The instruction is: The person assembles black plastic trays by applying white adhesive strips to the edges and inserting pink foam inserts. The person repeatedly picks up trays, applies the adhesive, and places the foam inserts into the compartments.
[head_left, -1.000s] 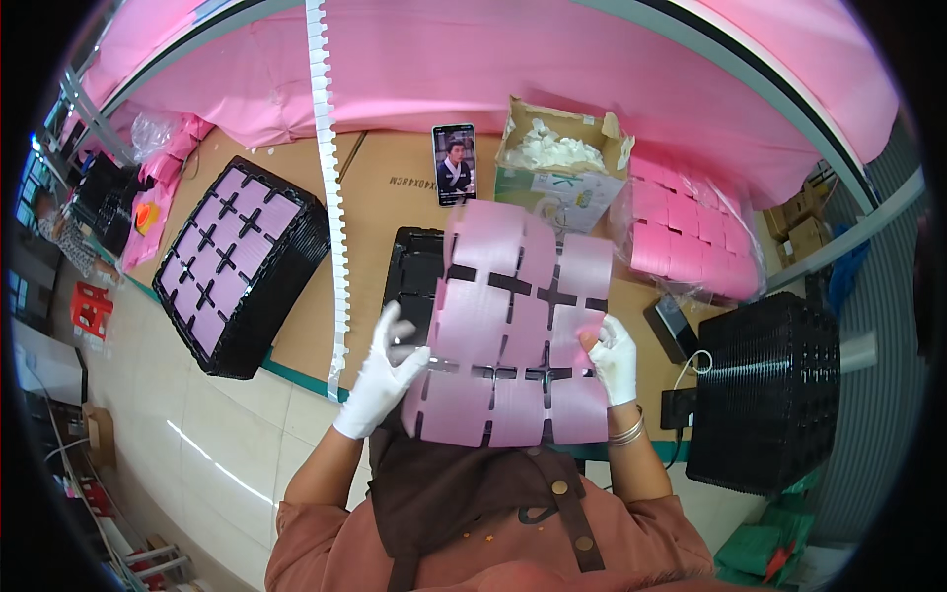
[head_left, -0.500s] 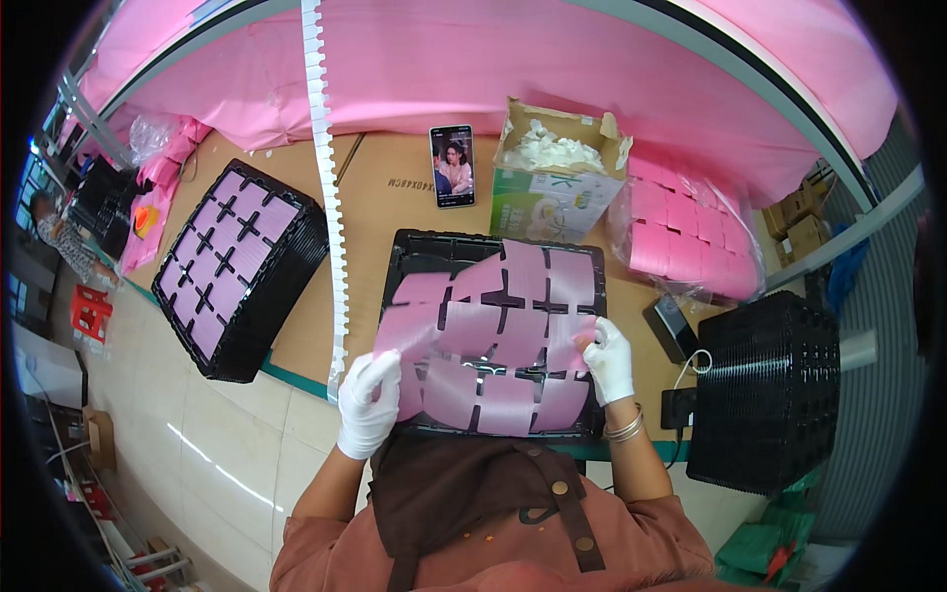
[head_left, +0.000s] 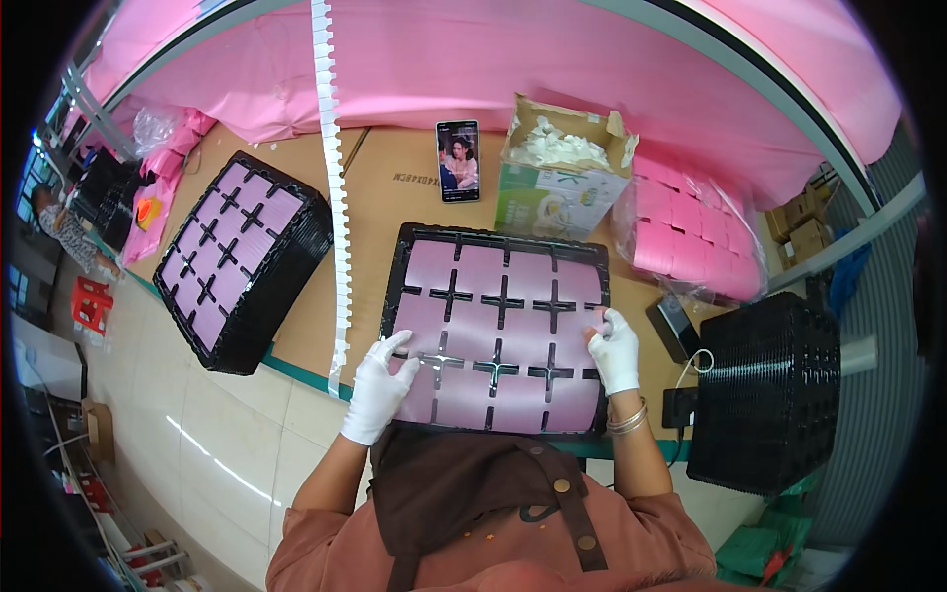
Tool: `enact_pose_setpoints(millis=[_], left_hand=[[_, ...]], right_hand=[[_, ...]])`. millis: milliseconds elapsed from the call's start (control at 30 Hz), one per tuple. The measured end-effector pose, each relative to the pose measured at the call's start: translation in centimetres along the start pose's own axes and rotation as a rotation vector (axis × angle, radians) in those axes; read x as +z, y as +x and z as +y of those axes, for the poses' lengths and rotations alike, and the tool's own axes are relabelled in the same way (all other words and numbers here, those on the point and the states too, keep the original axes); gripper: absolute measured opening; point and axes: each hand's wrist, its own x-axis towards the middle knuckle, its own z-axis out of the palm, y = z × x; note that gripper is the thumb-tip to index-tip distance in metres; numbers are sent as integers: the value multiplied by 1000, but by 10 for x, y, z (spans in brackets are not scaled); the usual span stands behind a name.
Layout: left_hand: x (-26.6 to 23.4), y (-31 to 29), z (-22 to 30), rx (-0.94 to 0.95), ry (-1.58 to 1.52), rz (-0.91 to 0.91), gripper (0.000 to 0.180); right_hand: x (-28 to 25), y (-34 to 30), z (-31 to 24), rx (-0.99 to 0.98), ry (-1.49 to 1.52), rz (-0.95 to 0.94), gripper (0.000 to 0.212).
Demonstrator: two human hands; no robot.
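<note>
A lilac slotted sheet lies flat in a black plastic tray in front of me. The tray's cross-shaped ridges show through the slots. My left hand, in a white glove with thumb and fingers apart, rests at the sheet's left edge. At the right edge sits my right hand, also gloved, its fingertips touching the sheet, thumb and forefinger apart.
On the left stands a stack of black trays topped with lilac sheet. Behind are a phone, a carton of white scraps and bagged pink sheets. More black trays stand at right. A white notched strip hangs down.
The sheet, raised and rippled before, now lies flat over the tray's ridges. My left hand has opened from its grip and shifted slightly right; my right hand has eased its hold.
</note>
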Motion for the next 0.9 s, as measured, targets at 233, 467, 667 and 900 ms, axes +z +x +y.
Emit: enact_pose_setpoints(millis=[233, 467, 667, 900], left_hand=[[3, -5, -3, 64, 119, 36, 53], [-4, -26, -3, -61, 19, 15, 61], [1, -30, -7, -15, 11, 51, 61], [-1, -28, -11, -46, -62, 61, 61]], right_hand=[[4, 1, -9, 8, -65, 6, 52], [-11, -30, 3, -58, 189, -160, 78], [-17, -55, -12, -3, -23, -169, 83], [-9, -48, -8, -6, 30, -119, 80]])
